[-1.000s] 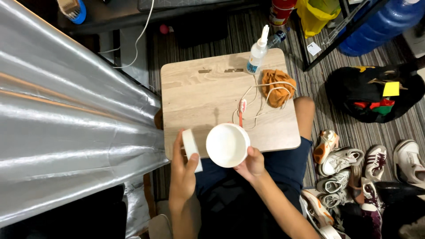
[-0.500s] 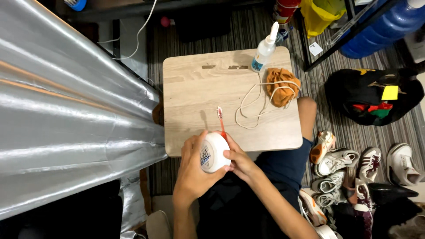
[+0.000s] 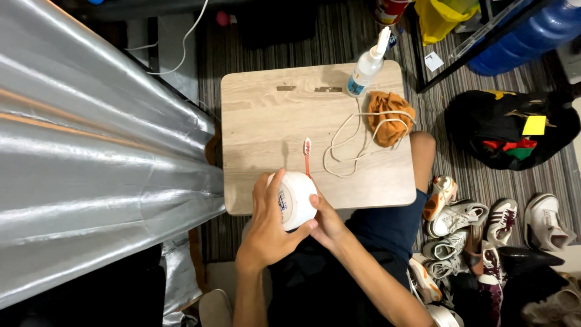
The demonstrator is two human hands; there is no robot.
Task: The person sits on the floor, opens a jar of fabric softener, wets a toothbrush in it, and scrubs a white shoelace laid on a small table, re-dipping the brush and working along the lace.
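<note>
Left hand point(image 3: 266, 227), right hand point(image 3: 327, 221) grip white tub point(image 3: 296, 197) | wooden table point(image 3: 266, 121) | striped rug point(image 3: 339, 30)

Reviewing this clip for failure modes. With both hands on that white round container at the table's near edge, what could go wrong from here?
1. The white round container is held by the left hand and right hand over the small wooden table's near edge; a slip could drop it into the lap.
2. The red toothbrush lies right beside it and could get knocked.
3. The white cord loops loosely by the orange cloth and could snag a reaching hand, perhaps tipping the spray bottle.
</note>
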